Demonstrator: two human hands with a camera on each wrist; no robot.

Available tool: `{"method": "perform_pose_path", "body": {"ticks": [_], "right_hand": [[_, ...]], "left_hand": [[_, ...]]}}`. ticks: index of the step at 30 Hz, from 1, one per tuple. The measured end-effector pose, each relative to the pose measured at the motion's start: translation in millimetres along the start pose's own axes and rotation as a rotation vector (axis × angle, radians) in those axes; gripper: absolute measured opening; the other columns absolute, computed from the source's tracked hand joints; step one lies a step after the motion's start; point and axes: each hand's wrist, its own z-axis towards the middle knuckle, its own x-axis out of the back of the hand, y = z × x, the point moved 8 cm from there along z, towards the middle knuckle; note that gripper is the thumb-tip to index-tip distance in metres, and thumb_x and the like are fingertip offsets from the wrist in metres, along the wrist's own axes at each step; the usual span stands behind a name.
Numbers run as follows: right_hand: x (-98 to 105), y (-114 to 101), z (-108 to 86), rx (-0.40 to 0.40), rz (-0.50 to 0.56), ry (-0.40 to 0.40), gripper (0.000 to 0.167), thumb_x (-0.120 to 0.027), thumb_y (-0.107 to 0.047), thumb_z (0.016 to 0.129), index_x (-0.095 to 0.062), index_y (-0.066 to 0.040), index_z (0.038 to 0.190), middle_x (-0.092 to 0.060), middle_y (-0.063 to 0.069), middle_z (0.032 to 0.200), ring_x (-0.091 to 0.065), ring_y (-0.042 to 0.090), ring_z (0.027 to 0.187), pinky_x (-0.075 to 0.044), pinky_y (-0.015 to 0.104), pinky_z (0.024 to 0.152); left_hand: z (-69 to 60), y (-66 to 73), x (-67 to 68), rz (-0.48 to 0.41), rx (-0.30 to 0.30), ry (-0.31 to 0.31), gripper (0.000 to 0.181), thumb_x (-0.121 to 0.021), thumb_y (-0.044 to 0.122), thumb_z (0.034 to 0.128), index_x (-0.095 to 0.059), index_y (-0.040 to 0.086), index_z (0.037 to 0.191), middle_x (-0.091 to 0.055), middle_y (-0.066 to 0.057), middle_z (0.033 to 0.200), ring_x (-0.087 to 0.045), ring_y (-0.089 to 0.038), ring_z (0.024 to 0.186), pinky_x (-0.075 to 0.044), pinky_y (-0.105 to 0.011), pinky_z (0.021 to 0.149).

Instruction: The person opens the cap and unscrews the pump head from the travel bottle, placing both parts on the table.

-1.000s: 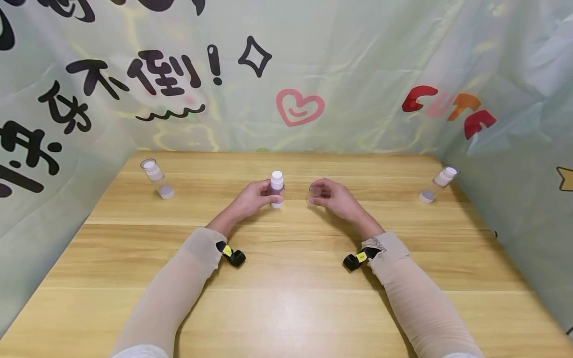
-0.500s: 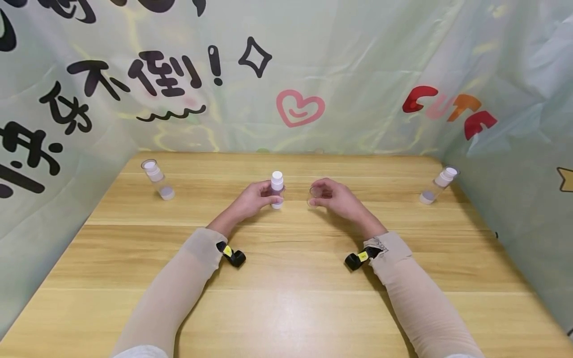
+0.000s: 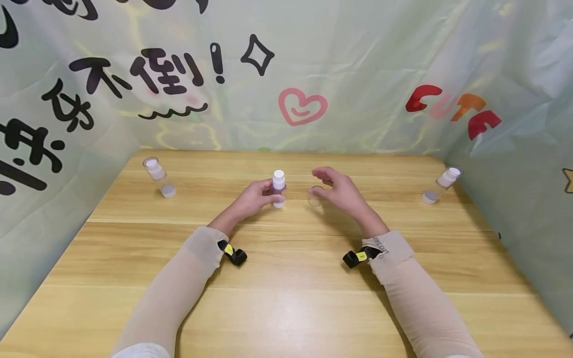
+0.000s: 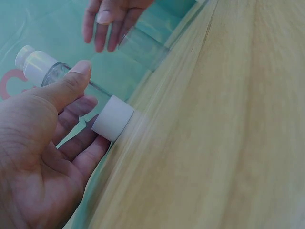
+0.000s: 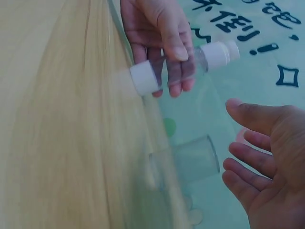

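Note:
My left hand (image 3: pixel 255 200) holds a small clear bottle (image 3: pixel 278 180) upright between thumb and fingers. The bottle has a white top and a white base, which is at the tabletop. To its right stands a clear see-through cap (image 3: pixel 315 200), also visible in the right wrist view as a clear cylinder (image 5: pixel 190 160) on the wood. Beside and above this cap, my right hand (image 3: pixel 343 195) has its fingers spread and holds nothing. In the right wrist view, a gap shows between the right fingertips (image 5: pixel 233 164) and the cap.
A similar bottle (image 3: pixel 160 178) with its clear cap on stands at the far left of the wooden table (image 3: pixel 286 283). Another capped bottle (image 3: pixel 441 186) stands at the far right. A printed cloth (image 3: pixel 358 59) hangs behind the table and along its sides.
My right hand has let go of the clear cap, its fingers parting and lifting away. The cap stays standing on the table. My left hand keeps its hold on the bottle.

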Motion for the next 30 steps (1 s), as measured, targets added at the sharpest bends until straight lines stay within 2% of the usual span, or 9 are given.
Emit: {"method": "perform_pose_path", "body": {"ticks": [7,12,23,30], "right_hand": [[-4,-16,3.1,0.02,-0.07,0.008,0.054,-0.075,-0.021,0.089,-0.053,-0.004,0.135,-0.057,0.013,0.135,-0.053,0.028,0.125,-0.042,0.037,0.107],[-9,-21,6.2,0.032,-0.053,-0.003,0.058,-0.075,-0.022,0.089,-0.051,-0.004,0.138,-0.055,0.014,0.138,-0.051,0.028,0.127,-0.041,0.037,0.108],[-31,-29,18.1,0.062,-0.028,-0.039,0.079,-0.073,-0.044,0.087,-0.041,-0.005,0.147,-0.049,0.015,0.144,-0.049,0.031,0.129,-0.042,0.038,0.107],[-45,-38,23.0,0.074,-0.004,-0.065,0.081,-0.075,-0.041,0.087,-0.037,-0.005,0.149,-0.045,0.014,0.147,-0.047,0.031,0.129,-0.042,0.039,0.107]], "left_hand": [[0.4,1.0,0.4,0.001,-0.002,0.002,0.045,-0.071,0.023,0.0912,-0.06,0.008,0.133,-0.063,-0.006,0.128,-0.059,-0.02,0.116,-0.047,-0.035,0.101],[0.2,1.9,0.7,0.009,-0.008,0.006,0.045,-0.071,0.023,0.091,-0.06,0.008,0.132,-0.064,-0.006,0.127,-0.06,-0.02,0.116,-0.047,-0.035,0.1],[-0.7,0.5,1.1,0.008,0.0,0.001,0.043,-0.071,0.023,0.0913,-0.061,0.007,0.13,-0.065,-0.008,0.124,-0.06,-0.022,0.115,-0.048,-0.037,0.1],[0.5,0.0,1.5,0.019,-0.01,-0.001,0.042,-0.071,0.023,0.0912,-0.061,0.007,0.129,-0.065,-0.008,0.124,-0.061,-0.022,0.114,-0.049,-0.036,0.099]]}}
